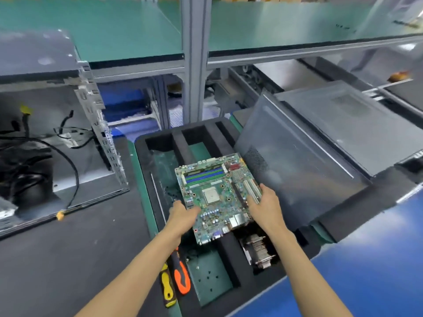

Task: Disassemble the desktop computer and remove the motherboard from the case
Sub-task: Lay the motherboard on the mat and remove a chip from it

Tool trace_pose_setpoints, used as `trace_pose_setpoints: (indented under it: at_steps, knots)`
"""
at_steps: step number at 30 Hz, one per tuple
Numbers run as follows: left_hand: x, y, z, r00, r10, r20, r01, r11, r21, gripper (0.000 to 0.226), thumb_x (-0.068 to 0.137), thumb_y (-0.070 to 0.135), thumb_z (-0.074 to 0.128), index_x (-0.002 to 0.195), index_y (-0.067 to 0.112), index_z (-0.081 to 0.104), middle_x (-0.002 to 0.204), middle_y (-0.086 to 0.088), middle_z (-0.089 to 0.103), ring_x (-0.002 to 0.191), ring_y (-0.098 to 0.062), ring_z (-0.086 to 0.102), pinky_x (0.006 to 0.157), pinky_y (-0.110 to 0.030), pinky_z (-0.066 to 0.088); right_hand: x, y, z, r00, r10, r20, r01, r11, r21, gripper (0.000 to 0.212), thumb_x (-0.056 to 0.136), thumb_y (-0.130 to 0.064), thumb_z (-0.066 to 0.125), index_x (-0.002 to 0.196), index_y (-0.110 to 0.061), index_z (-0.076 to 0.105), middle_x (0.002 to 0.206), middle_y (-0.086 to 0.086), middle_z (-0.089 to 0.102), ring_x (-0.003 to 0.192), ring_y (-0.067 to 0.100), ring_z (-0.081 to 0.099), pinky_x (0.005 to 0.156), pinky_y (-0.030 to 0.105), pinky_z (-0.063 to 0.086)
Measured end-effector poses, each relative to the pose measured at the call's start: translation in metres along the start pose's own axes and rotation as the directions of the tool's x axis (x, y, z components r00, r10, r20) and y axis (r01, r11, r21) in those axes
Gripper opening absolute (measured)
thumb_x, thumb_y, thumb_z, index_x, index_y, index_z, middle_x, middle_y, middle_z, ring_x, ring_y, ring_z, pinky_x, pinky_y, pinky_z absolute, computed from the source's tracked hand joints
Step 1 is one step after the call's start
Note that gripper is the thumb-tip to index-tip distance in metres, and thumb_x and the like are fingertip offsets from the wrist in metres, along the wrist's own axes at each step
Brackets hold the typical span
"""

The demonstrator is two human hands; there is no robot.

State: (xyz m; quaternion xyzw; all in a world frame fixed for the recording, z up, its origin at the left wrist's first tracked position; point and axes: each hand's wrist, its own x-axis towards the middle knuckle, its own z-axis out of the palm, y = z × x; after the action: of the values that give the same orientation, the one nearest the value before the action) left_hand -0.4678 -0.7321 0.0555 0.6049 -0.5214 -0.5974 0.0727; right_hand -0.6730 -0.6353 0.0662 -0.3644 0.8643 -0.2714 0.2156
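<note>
An electronics workshop: aluminium-frame shelving (pixel 195 53), green bench mats (pixel 114 26), foam parts tray (pixel 263 277).

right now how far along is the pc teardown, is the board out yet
Done: the motherboard is out of the open case, which holds only loose cables; a heatsink already lies in the foam tray. In hand: left hand and right hand hold the board over the tray. Left: setting it down.

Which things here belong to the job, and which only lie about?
Belong to the job:
motherboard, held by left hand and right hand
open case
foam tray

Lying about:
two screwdrivers
heatsink
side panel
</note>
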Motion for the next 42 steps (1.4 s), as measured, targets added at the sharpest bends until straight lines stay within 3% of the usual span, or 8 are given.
trace_pose_setpoints:
  at_steps: [2,6,9,13,27,32,37,42]
  knots:
    - [0.006,-0.001,0.005,0.999,-0.006,-0.036,0.007,1.0,0.025,0.084,0.097,0.033,0.06,0.158,0.008,0.006,0.16,-0.011,0.023,0.116,-0.02,0.05,0.097,-0.034,0.04,0.012,0.003,0.003,0.999,0.028,0.041,-0.027,0.999,-0.041,0.055,0.097,-0.026,0.058,0.141,0.004,0.044,0.139,0.02,0.053,0.129,0.035,0.049,0.105,0.046,0.043]
    - [0.015,-0.003,0.012,0.995,-0.005,-0.097,0.006,1.0,0.012,0.076,0.095,0.02,0.065,0.156,0.01,0.02,0.144,-0.01,0.049,0.114,-0.022,0.055,0.095,-0.033,0.041,0.034,0.004,0.009,0.99,0.125,0.068,-0.106,0.965,-0.24,0.075,0.1,-0.041,0.051,0.153,0.004,0.024,0.152,0.023,0.036,0.14,0.038,0.033,0.112,0.046,0.033]
    - [0.018,-0.003,0.011,0.995,-0.021,-0.099,0.02,1.0,-0.015,0.077,0.087,0.01,0.073,0.15,0.011,0.029,0.105,-0.01,0.065,0.084,-0.017,0.063,0.087,-0.037,0.048,0.048,0.006,0.011,0.981,0.186,0.05,-0.162,0.939,-0.305,0.075,0.098,-0.049,0.051,0.148,0.003,0.033,0.148,0.024,0.038,0.138,0.039,0.033,0.109,0.048,0.032]
    - [0.017,-0.002,0.006,0.996,-0.045,-0.08,0.038,0.996,-0.082,0.074,0.082,0.006,0.077,0.143,0.011,0.035,0.088,-0.018,0.072,0.069,-0.02,0.065,0.08,-0.04,0.053,0.061,0.007,0.016,0.97,0.227,0.083,-0.196,0.94,-0.281,0.071,0.097,-0.053,0.052,0.138,0.004,0.043,0.144,0.025,0.04,0.135,0.04,0.034,0.109,0.047,0.032]
    - [-0.011,0.025,-0.005,0.973,0.168,-0.156,-0.176,0.984,-0.039,0.052,0.082,0.013,0.077,0.118,0.026,0.042,0.091,-0.004,0.057,0.072,-0.01,0.06,0.058,-0.022,0.04,0.048,0.004,0.006,0.994,0.069,-0.084,-0.083,0.982,-0.172,0.049,0.099,-0.039,0.055,0.121,0.004,0.062,0.121,0.029,0.058,0.12,0.043,0.045,0.099,0.045,0.038]
    - [-0.029,0.026,-0.034,0.96,0.193,-0.204,-0.206,0.977,-0.046,0.054,0.078,0.01,0.078,0.12,0.023,0.045,0.101,-0.009,0.056,0.088,-0.026,0.066,0.07,-0.031,0.05,0.031,-0.023,-0.011,0.981,0.002,-0.194,-0.002,1.0,-0.003,0.057,0.087,-0.044,0.068,0.124,-0.001,0.059,0.121,0.016,0.059,0.118,0.033,0.05,0.091,0.04,0.044]
    - [-0.053,-0.001,-0.08,0.936,0.166,-0.309,-0.19,0.981,-0.048,0.04,0.08,0.004,0.073,0.098,0.027,0.047,0.091,-0.004,0.056,0.056,0.0,0.059,0.044,-0.011,0.042,0.007,-0.059,-0.004,0.995,-0.098,0.011,0.098,0.992,-0.076,0.052,0.081,-0.056,0.07,0.093,-0.008,0.053,0.092,0.008,0.061,0.084,0.026,0.059,0.068,0.039,0.051]
    - [-0.082,-0.04,-0.126,0.905,0.147,-0.399,-0.177,0.983,-0.039,0.036,0.081,0.01,0.073,0.114,0.02,0.061,0.091,-0.001,0.061,0.065,-0.008,0.059,0.053,-0.02,0.045,-0.021,-0.083,0.021,0.964,-0.038,0.262,0.141,0.911,-0.387,0.063,0.079,-0.071,0.065,0.071,-0.013,0.044,0.066,-0.001,0.048,0.053,0.014,0.042,0.045,0.028,0.027]
